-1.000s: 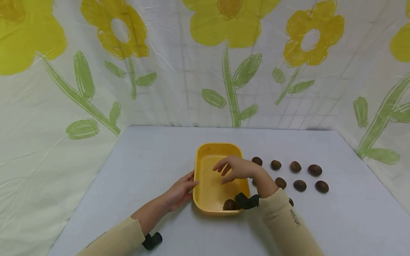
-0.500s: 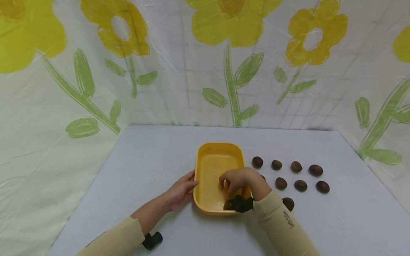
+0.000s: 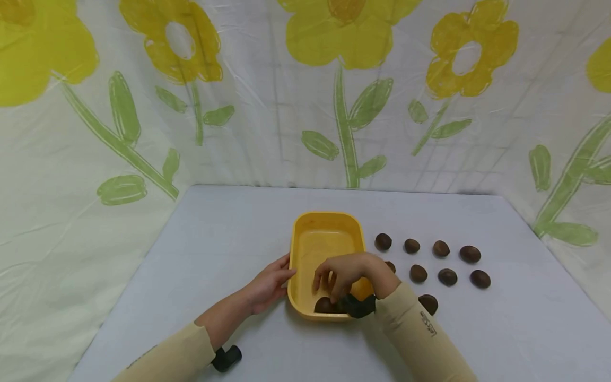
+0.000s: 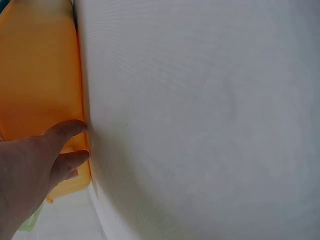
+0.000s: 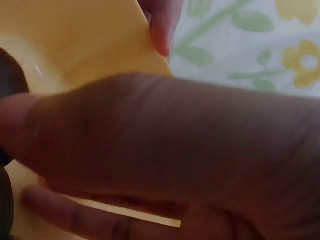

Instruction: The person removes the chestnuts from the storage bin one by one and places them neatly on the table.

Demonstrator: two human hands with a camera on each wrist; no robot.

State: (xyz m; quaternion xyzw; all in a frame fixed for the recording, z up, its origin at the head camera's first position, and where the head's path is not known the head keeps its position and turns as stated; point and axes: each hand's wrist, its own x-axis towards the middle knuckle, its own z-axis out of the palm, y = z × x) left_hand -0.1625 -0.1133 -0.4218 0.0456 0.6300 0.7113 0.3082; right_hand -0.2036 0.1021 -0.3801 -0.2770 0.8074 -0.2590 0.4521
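In the head view a yellow plastic tray (image 3: 328,219) stands on the table, with brown chestnuts (image 3: 324,305) at its near end. My left hand (image 3: 269,284) holds its left side, thumb over the rim and fingers along the outer wall. Bent loosely down inside, my right hand (image 3: 342,273) has its fingertips spread near those chestnuts. The right wrist view puts its thumb over one dark chestnut (image 5: 11,72), while a second chestnut (image 5: 4,202) shows at the left edge. Whether the thumb touches is unclear, and the wrist hides part of the tray.
Several chestnuts lie in rough rows to the tray's right, among them a far right chestnut (image 3: 470,254) and a near chestnut (image 3: 428,304). One is partly behind the right wrist. The white table (image 3: 229,223) ends at a flowered cloth backdrop (image 3: 258,106).
My right hand has lowered into the tray, and its fingers have shifted left at the near end. The chestnut visible there now shows farther left. My left hand keeps its place.
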